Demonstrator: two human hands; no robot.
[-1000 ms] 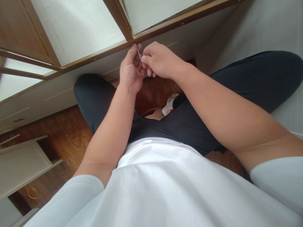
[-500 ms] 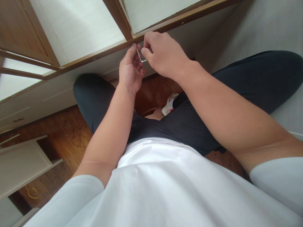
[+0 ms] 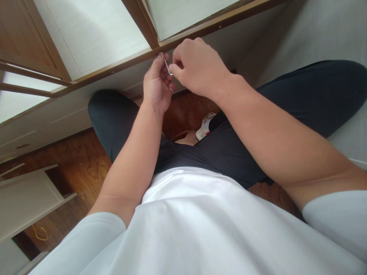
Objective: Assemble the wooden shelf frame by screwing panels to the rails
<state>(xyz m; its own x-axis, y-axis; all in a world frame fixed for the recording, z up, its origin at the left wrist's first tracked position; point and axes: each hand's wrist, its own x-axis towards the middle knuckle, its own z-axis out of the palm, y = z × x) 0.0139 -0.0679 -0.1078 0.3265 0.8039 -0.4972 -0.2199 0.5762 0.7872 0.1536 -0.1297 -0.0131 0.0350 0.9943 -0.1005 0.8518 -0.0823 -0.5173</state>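
- Both hands are up at the brown wooden frame edge (image 3: 114, 68) of a pale cabinet panel (image 3: 94, 34), close together, almost knuckle to knuckle.
- Between them is a thin bent metal key (image 3: 168, 68), its upper end right at the frame edge, its bend lower down by the right fingers.
- The left hand (image 3: 157, 86) has its fingertip pressed at the top of the key against the frame, its other fingers curled loosely beside the shaft.
- The right hand (image 3: 197, 67) is pinched shut on the lower bend of the key, thumb and forefinger tight together.
- Below the hands: dark trousers (image 3: 229, 149), legs folded on a wood floor (image 3: 86, 164), a white shoe (image 3: 205, 128) tucked between the knees.
- Lower left, a pale loose board (image 3: 25, 198) lies on the floor, a yellow cord (image 3: 38, 233) just beside it.
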